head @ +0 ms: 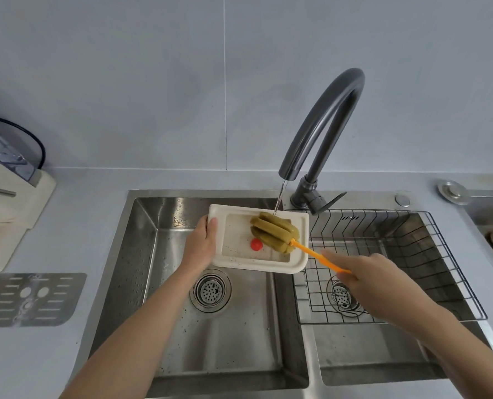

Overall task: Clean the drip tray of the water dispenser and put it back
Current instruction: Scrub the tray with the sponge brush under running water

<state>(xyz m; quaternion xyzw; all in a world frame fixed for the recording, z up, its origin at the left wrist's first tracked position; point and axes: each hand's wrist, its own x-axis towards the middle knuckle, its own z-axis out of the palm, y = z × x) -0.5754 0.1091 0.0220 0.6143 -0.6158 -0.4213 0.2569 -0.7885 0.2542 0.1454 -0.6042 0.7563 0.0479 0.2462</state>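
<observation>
My left hand [200, 243] grips the left edge of the white drip tray [298, 254], holding it above the left sink basin [225, 335]. A small red float [256, 244] sits inside the tray. My right hand [363, 275] holds the orange handle of a sponge brush [274, 231]; its green-yellow sponge head rests in the tray. A thin stream of water from the dark faucet [326, 116] falls onto the sponge. The metal slotted tray cover [32, 299] lies flat on the counter at the left. The water dispenser [3, 191] stands at the far left edge.
A wire rack [412, 254] sits in the right basin, just right of the tray. Each basin shows its drain strainer. A black cable curves behind the dispenser. A round metal cap [452, 191] and another sink edge are at the far right.
</observation>
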